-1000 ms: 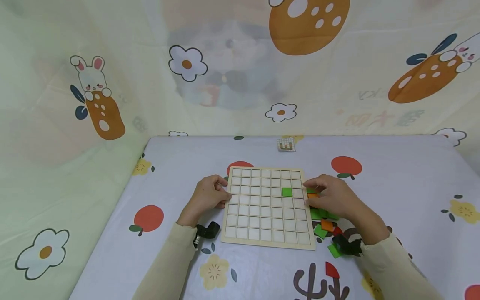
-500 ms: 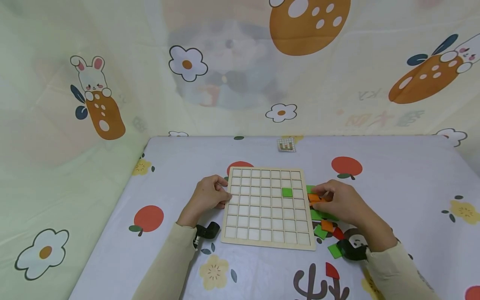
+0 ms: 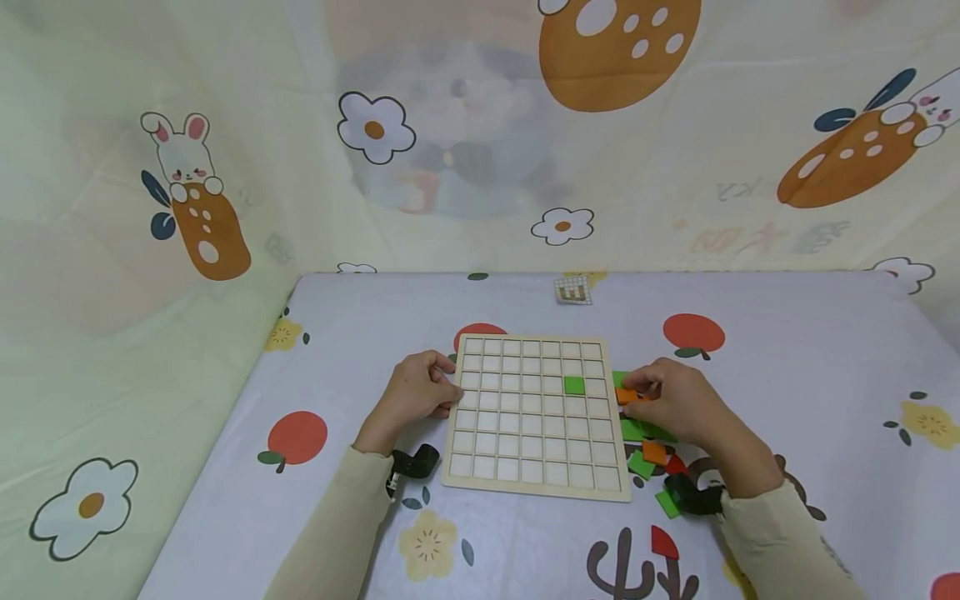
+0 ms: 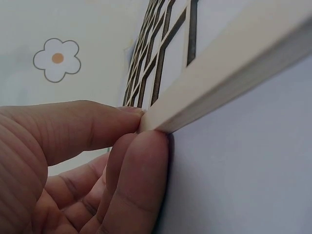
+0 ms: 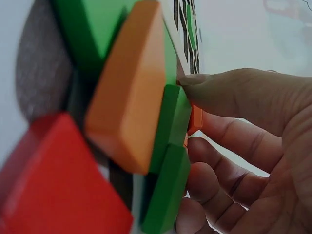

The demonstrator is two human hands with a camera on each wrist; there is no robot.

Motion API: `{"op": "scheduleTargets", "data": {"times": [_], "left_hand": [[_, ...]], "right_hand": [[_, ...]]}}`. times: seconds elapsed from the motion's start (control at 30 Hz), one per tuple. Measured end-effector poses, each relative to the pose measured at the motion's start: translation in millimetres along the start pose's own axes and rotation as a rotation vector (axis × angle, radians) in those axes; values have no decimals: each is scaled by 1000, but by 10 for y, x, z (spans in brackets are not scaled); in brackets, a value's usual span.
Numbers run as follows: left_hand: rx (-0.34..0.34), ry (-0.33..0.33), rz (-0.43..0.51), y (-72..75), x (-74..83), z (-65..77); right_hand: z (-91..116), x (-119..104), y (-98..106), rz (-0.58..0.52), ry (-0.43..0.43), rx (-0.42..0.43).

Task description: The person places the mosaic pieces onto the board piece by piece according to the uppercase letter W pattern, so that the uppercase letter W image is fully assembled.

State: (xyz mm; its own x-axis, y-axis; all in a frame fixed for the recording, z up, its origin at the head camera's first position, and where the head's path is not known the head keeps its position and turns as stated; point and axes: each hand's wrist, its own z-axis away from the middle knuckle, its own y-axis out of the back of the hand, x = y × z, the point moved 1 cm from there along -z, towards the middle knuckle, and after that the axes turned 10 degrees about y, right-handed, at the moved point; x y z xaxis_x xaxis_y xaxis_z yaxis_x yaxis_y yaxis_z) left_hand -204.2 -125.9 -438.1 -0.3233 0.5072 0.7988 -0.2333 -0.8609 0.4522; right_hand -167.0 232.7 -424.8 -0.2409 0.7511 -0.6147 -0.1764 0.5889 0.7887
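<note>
A wooden grid board (image 3: 536,492) lies on the table, with one green tile (image 3: 574,385) in a cell of its upper right part. My left hand (image 3: 412,387) pinches the board's left edge, thumb on the rim and fingertips against the side, as the left wrist view shows. Just right of the board, my right hand (image 3: 675,400) has thumb and index finger about an orange tile (image 3: 626,396) in a loose pile. In the right wrist view, the orange tile (image 5: 196,120) shows between thumb and index finger, partly behind green tiles (image 5: 168,190).
More loose tiles lie below the right hand: an orange tile (image 3: 654,452), a green tile (image 3: 641,463), a red tile (image 3: 676,464) and another green tile (image 3: 668,503). A small card with a grid pattern (image 3: 573,290) lies near the table's back edge, before the printed cloth wall (image 3: 465,242).
My right hand has left the board's right edge and moved slightly right, onto the orange tiles in the pile. The left hand and the board have stayed put.
</note>
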Motion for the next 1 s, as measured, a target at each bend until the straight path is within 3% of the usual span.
{"op": "scheduleTargets", "data": {"times": [0.53, 1.0], "left_hand": [[-3, 1, 3, 1, -2, -4], [-3, 8, 0, -11, -9, -18]], "right_hand": [[53, 47, -21, -30, -40, 29], [84, 61, -45, -9, -4, 38]]}}
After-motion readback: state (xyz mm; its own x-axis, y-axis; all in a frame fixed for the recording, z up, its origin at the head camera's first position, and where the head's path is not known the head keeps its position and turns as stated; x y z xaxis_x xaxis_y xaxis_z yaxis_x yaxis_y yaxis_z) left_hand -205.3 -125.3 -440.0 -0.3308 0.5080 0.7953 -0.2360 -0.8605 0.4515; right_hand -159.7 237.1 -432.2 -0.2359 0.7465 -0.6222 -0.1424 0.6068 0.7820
